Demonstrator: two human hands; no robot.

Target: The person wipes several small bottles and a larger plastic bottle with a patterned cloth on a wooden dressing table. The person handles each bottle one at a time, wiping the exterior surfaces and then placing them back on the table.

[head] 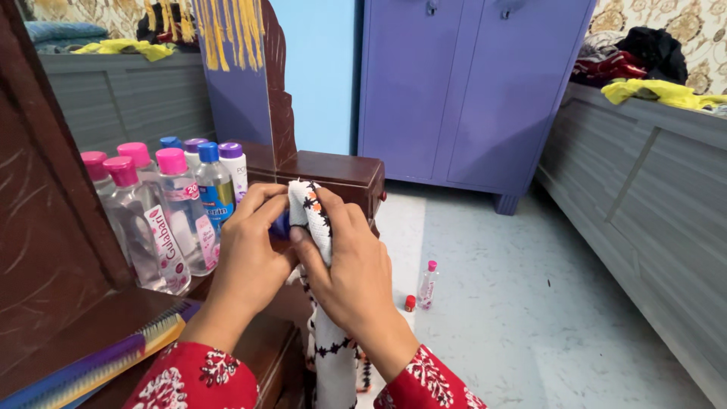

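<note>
Over the front edge of the dark wooden dresser, the left hand clasps what seems a small blue-capped bottle steady while the right hand pinches the white knitted cloth with black-and-orange trim against it.

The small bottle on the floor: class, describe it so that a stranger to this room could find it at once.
Start at the purple wardrobe and come down to the pale floor in front of it. Right of the right hand stands a small clear bottle, upright with a pink cap. Unlike the big bottles on the dresser, it stands on the floor, beside a tiny red cap.
</note>
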